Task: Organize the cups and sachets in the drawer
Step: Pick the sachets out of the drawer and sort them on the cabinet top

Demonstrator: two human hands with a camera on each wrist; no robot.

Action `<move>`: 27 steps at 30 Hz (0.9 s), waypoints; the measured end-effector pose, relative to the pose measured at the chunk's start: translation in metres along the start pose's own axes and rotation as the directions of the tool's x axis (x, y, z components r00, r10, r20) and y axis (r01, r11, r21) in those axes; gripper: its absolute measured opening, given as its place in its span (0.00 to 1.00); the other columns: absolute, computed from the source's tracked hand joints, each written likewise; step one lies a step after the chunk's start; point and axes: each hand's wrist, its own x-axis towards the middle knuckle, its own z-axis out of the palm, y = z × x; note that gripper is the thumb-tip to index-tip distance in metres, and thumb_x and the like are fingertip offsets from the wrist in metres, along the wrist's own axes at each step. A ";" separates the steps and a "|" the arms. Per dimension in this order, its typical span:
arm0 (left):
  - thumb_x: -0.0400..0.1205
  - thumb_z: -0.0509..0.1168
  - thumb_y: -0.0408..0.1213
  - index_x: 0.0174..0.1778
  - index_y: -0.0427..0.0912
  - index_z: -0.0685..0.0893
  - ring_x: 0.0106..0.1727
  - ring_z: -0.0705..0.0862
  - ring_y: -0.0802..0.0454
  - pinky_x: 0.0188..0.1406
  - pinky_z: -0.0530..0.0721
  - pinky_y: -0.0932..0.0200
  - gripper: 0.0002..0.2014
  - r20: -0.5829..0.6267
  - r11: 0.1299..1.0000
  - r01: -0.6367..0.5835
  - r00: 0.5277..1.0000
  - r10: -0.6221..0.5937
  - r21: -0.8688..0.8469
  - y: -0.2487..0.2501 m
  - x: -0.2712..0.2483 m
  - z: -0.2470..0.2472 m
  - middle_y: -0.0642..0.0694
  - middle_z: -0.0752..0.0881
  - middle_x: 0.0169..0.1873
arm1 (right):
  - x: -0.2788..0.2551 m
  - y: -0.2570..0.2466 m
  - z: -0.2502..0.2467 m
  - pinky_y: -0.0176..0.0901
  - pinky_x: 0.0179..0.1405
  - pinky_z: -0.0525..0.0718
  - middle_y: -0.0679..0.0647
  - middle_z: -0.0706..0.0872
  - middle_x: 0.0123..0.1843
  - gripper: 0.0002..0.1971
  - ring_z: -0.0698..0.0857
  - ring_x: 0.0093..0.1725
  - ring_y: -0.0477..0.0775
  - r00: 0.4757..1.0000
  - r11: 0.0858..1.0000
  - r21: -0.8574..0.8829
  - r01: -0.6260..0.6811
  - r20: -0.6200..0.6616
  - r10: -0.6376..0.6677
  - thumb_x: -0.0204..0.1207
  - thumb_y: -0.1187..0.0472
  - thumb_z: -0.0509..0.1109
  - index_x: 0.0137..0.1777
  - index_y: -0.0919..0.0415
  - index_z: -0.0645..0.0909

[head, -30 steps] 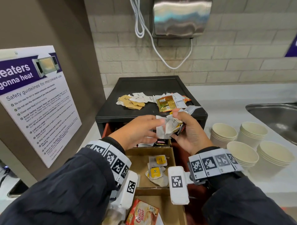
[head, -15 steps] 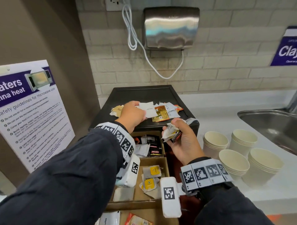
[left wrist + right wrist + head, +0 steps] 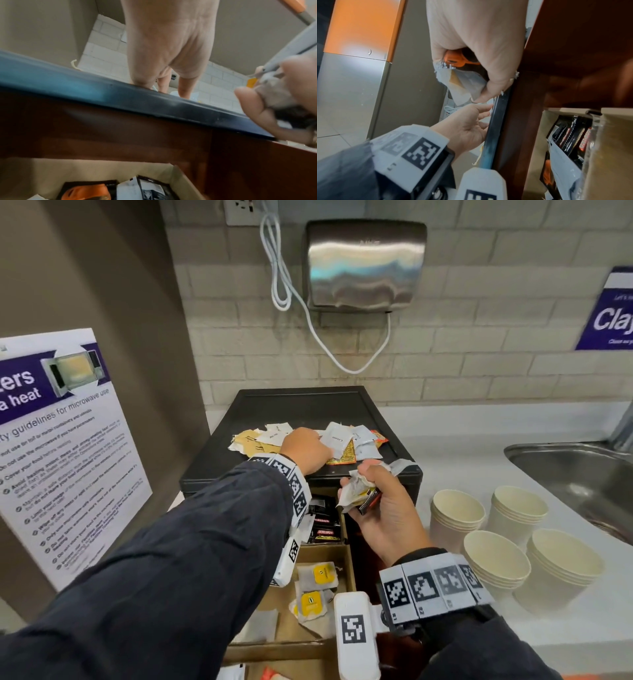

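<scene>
Compared with a second ago, when both hands met over one bundle, the left hand [image 3: 306,450] now reaches onto the loose sachets [image 3: 337,440] scattered on the black lid [image 3: 308,409] of the drawer unit. Its fingers lie down among the packets; whether they pinch one cannot be told, since the head view shows only the back of the hand and the left wrist view only the palm behind the lid edge. The right hand [image 3: 383,508] has its grip curled round a crumpled bundle of sachets [image 3: 358,494], white paper with a dark and an orange packet among them, held above the open drawer [image 3: 349,563].

Judged from this, sorting is midway: one handful is gathered, more remain on the lid.

Materials: the sachets are thin, flat and creased, in white, tan and glossy gold-orange. The drawer is brown card-like compartments; the back one holds dark glossy packets [image 3: 323,525], the next one white packets with yellow labels [image 3: 317,587]. Four stacks of pale paper cups [image 3: 513,539], smooth and tapered, stand on the white desk [image 3: 479,446] to the right, not yet in the drawer.
</scene>
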 end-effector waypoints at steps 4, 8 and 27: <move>0.82 0.62 0.47 0.64 0.34 0.80 0.62 0.79 0.44 0.53 0.74 0.57 0.21 0.051 0.999 -0.003 0.999 0.000 0.050 -0.003 0.005 -0.003 0.39 0.81 0.64 | 0.000 -0.002 -0.001 0.46 0.38 0.83 0.55 0.83 0.40 0.06 0.83 0.42 0.52 1.000 1.000 0.010 -0.003 -0.008 0.003 0.75 0.67 0.66 0.47 0.56 0.78; 0.82 0.63 0.45 0.70 0.32 0.76 0.57 0.76 0.45 0.37 0.69 0.64 0.24 0.075 0.999 0.003 0.997 -0.006 0.041 -0.004 0.006 -0.007 0.40 0.78 0.57 | 0.000 0.000 -0.002 0.44 0.34 0.84 0.54 0.82 0.41 0.07 0.83 0.43 0.52 1.000 1.000 0.002 -0.008 -0.006 0.008 0.74 0.67 0.66 0.49 0.54 0.78; 0.80 0.66 0.52 0.54 0.52 0.79 0.47 0.83 0.55 0.43 0.86 0.61 0.12 0.205 0.758 0.074 0.975 0.081 -0.648 -0.011 -0.073 -0.013 0.49 0.83 0.51 | -0.003 0.001 -0.001 0.44 0.37 0.83 0.53 0.86 0.40 0.08 0.85 0.39 0.50 0.993 0.998 -0.063 0.009 0.114 -0.002 0.76 0.68 0.63 0.48 0.55 0.79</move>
